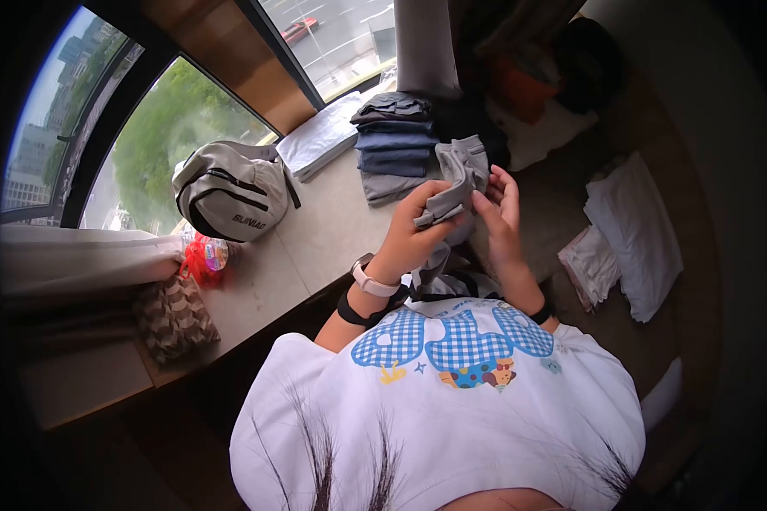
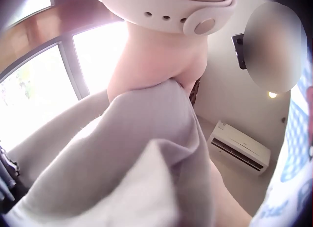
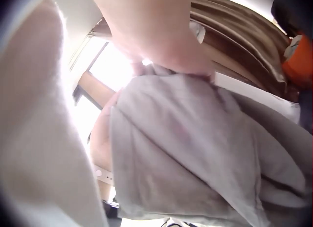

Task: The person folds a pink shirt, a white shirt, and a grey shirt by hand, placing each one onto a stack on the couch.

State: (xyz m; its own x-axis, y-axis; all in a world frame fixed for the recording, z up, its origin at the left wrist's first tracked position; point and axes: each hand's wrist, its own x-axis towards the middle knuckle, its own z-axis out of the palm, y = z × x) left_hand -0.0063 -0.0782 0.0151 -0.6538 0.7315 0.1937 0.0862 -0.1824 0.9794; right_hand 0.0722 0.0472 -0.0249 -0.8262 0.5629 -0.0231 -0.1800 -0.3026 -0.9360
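A grey cloth garment (image 1: 462,175) hangs bunched between the two hands in front of the chest. The left hand (image 1: 419,223) grips it, fingers and thumb curled round a fold; in the left wrist view the grey fabric (image 2: 142,124) drapes from that palm. At the garment's right side is the right hand (image 1: 501,213), its fingers bent at the cloth's edge. From the right wrist, the right hand (image 3: 161,46) is over the top of the fabric (image 3: 181,149), its fingertips mostly hidden, and cloth hangs below it.
Folded dark and blue clothes (image 1: 396,149) are stacked on the windowsill counter (image 1: 315,230), beside a white folded cloth (image 1: 320,140). Further left are a grey backpack (image 1: 230,192), a red bag (image 1: 204,260) and a patterned pouch (image 1: 177,319). White items (image 1: 635,238) lie at the right.
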